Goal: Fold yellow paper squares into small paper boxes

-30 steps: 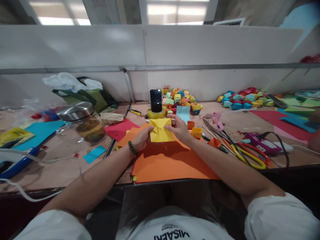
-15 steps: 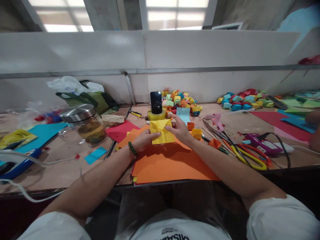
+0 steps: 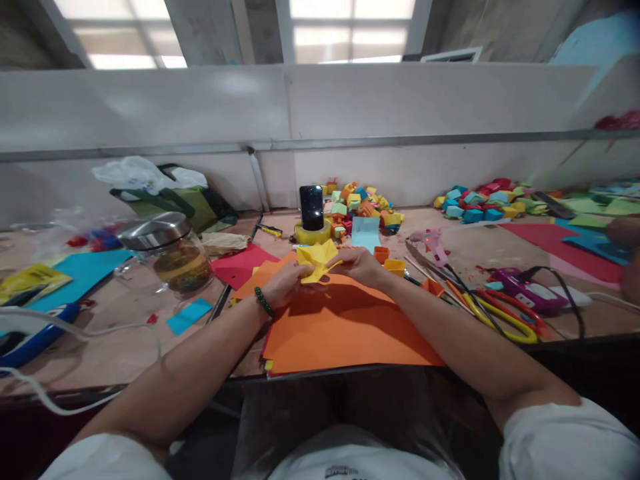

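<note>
1. Plywood tabletop [image 3: 125, 347] spreads in front of us, closed at the far side by a white partition wall [image 3: 200, 107], with bright windows [image 3: 350, 27] above it.
2. We see a stack of orange paper sheets [image 3: 345, 327] at the near edge, with red paper [image 3: 240, 263] and blue paper [image 3: 80, 267] to the left.
3. Far of the orange stack a dark phone [image 3: 311, 207] stands upright in a yellow tape roll [image 3: 313, 233], and a heap of small folded paper boxes [image 3: 363, 200] lies just right of it.
4. A glass jar with a steel lid [image 3: 167, 250] stands on the left; a pink glue gun [image 3: 434, 241], a purple glue gun [image 3: 520, 283] and yellow-handled scissors [image 3: 500, 317] lie on the right.
5. Our left hand [image 3: 283, 283], with a green bead bracelet [image 3: 264, 301] at the wrist, pinches the left side of a yellow folded paper [image 3: 316, 261].
6. Our right hand [image 3: 361, 263] grips the same paper's right side, fingers curled over it.
7. The paper is held just above the far end of the orange stack, between both hands.
8. We cannot make out its folds, since the fingers hide much of it.
9. At the right edge another person's hand [image 3: 627, 257] is cut off and blurred.
</note>
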Demonstrator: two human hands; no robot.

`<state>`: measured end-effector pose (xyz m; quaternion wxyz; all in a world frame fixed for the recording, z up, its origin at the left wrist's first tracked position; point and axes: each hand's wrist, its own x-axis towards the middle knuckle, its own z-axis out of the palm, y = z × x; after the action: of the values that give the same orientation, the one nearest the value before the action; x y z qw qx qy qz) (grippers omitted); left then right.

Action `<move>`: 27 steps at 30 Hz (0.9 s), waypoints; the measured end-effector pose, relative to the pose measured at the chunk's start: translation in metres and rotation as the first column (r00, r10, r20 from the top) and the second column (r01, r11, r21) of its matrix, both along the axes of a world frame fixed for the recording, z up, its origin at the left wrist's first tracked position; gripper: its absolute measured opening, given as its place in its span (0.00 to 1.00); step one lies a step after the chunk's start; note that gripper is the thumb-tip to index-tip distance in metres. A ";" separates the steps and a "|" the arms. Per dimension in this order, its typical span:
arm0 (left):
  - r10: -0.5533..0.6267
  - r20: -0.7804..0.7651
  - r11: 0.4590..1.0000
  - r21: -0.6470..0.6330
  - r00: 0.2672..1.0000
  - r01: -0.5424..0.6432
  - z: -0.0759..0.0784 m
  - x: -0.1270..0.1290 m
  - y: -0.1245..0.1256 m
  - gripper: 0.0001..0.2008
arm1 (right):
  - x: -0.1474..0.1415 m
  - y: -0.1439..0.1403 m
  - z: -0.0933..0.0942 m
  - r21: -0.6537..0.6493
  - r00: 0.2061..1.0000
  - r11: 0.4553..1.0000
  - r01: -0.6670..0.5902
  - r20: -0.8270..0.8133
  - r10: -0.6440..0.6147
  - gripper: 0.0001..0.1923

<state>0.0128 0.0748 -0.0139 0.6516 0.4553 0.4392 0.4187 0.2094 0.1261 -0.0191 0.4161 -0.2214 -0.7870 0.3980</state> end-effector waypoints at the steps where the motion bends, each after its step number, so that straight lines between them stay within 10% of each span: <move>1: -0.002 -0.002 1.000 -0.010 1.000 0.002 0.000 0.000 0.001 0.13 | 0.000 0.002 0.000 -0.062 0.999 0.998 -0.006 -0.036 0.003 0.08; 10: 0.032 0.027 0.994 0.099 0.999 -0.034 0.003 0.002 -0.004 0.24 | -0.010 -0.003 -0.001 -0.317 0.970 0.944 0.090 -0.186 -0.155 0.12; 17: 0.204 -0.098 0.968 0.166 0.974 -0.186 -0.008 0.005 0.003 0.24 | -0.016 -0.006 -0.007 -0.369 0.956 0.916 0.158 -0.174 -0.235 0.38; 27: 0.207 -0.127 0.956 0.238 0.970 -0.173 -0.004 -0.004 0.007 0.25 | -0.003 0.005 -0.004 -0.493 0.990 0.870 -0.005 -0.127 -0.066 0.27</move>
<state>0.0088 0.0821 -0.0181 0.5174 0.5119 0.4786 0.4912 0.2061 0.1306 -0.0228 0.4062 -0.3040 -0.6250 0.5932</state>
